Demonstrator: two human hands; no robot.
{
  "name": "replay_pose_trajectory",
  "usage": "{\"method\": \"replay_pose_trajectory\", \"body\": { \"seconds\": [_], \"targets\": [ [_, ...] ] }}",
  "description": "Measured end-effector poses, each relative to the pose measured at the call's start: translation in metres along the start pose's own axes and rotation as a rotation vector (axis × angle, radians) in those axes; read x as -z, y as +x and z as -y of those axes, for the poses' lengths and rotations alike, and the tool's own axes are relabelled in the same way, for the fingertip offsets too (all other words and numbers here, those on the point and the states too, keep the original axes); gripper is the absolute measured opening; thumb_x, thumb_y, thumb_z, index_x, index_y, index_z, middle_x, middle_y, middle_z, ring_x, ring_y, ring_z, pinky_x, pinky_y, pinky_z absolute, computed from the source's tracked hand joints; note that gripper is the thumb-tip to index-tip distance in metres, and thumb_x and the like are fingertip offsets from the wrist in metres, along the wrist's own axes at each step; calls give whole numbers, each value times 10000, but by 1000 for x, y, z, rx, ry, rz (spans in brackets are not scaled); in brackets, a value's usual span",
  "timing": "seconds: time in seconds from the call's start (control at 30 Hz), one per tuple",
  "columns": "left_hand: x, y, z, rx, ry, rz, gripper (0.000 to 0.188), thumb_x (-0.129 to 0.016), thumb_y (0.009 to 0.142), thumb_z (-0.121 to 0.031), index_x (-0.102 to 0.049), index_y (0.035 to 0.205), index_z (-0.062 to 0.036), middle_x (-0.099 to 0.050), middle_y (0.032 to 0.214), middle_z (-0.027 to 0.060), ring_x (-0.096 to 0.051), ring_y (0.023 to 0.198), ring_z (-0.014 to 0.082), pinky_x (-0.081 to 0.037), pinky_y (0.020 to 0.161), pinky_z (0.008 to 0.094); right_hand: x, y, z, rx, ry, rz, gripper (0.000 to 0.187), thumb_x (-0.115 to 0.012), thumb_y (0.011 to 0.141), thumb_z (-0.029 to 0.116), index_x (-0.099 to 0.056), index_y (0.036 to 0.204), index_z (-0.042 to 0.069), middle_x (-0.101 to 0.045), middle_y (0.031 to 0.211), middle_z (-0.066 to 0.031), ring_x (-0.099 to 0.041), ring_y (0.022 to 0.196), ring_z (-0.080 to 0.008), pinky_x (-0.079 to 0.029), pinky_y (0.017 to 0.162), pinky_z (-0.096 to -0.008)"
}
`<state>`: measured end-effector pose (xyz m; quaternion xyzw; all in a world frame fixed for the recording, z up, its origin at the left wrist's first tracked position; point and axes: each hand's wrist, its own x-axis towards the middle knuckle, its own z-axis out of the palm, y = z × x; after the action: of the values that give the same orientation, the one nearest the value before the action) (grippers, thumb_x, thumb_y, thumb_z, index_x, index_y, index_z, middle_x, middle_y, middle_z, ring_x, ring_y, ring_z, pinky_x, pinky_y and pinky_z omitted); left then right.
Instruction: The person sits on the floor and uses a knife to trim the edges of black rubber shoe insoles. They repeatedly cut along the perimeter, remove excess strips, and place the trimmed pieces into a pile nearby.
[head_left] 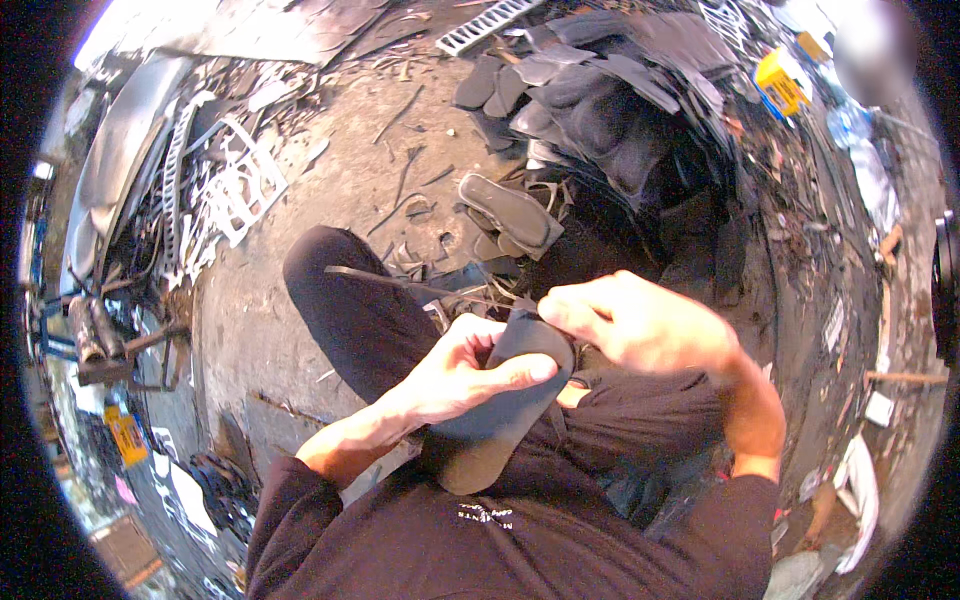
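Observation:
A dark grey shoe-sole piece (485,430) slants over my lap, its rounded near end against my dark shirt. My left hand (455,375) is closed round its middle, thumb lying across the upper face. At the far end of the sole, my right hand (640,325) is closed with its fingertips against the edge. Whatever it grips is hidden and slightly blurred. From that end a thin narrow strip (430,289) sticks out leftward over my dark-clad knee; I cannot tell whether it is a trimming or a tool.
Ahead to the right rises a heap of dark sheets and sole pieces (610,130). Nearer lie several sole shapes (510,215). Dark offcuts (405,175) litter the floor. A white cut-out sheet (235,185) lies left, and a yellow box (780,82) stands at far right.

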<state>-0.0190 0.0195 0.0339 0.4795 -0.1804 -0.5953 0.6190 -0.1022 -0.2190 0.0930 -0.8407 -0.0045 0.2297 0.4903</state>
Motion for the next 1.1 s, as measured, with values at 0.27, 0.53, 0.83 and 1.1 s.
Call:
{"method": "replay_pose_trajectory", "body": {
  "seconds": [0.27,0.53,0.83,1.1],
  "targets": [
    [36,19,9,-331,-60,-845,297,-819,992,-344,-736,897,-74,-659,743,-54,-543,576,80,-439,537,288,14,-1,-62,-130,748,-196,709,-335,1105,714,-627,984,79,-470,589,27,-383,442,-66,-368,427,-262],
    [15,30,25,-380,-412,-990,426,-864,935,-282,-638,1245,-98,-700,1058,31,-695,899,175,-572,720,356,-125,31,-54,49,175,-802,308,-516,1115,348,-611,1101,55,-598,748,-136,-600,599,-256,-493,574,-394],
    [-15,23,-1,-427,-740,-895,245,-750,1027,-361,-674,1108,-142,-730,929,-41,-669,682,51,-493,502,225,-201,18,-74,50,54,-896,526,-440,1110,532,-596,1192,37,-638,771,-177,-690,634,-341,-522,599,-437],
    [-6,0,35,-433,-619,-765,289,-703,1040,-295,-686,1222,-71,-763,1107,40,-743,880,150,-607,665,334,-151,21,-43,56,65,-735,394,-590,1084,441,-614,1138,52,-671,906,-218,-696,805,-469,-556,701,-493]
  ]
}}
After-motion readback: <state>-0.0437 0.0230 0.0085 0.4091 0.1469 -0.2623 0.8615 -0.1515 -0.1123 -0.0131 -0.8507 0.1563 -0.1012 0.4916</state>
